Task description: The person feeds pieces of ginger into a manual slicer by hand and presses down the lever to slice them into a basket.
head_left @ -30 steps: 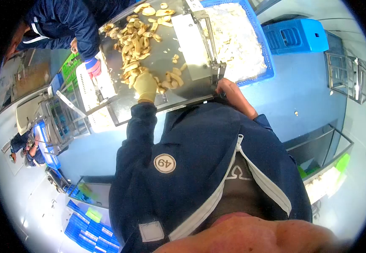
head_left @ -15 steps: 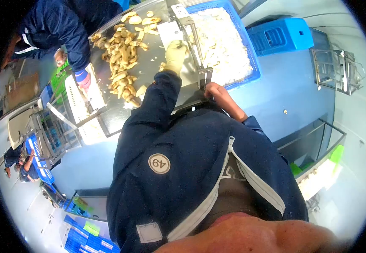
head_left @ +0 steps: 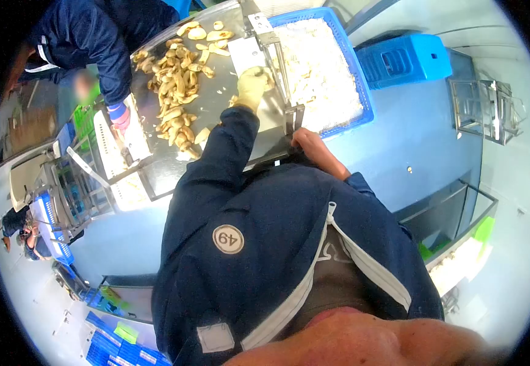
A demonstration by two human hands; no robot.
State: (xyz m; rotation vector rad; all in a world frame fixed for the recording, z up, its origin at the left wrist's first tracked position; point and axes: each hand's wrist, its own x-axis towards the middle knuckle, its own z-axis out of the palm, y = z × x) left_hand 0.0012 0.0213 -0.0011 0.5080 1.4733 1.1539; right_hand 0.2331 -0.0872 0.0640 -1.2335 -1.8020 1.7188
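Observation:
My left hand, in a pale yellow glove, is closed on a metal plate beside an upright metal frame. Its fingertips and anything under them are hidden. Bare, my right hand is curled at the near end of that frame, by a metal bracket; what its fingers grip is not visible. Left of the glove, a heap of tan, elongated pieces like mushrooms lies on the steel table. Beyond the frame, a blue basket holds pale, thin shreds.
A co-worker's gloved hand rests at a white tray on the table's left side. A blue plastic stool stands right of the basket. Metal racks are at the far right. Another person is at the far left.
The whole view has shifted slightly, so the table and basket sit a little lower. Both my hands keep nearly the same places against the frame.

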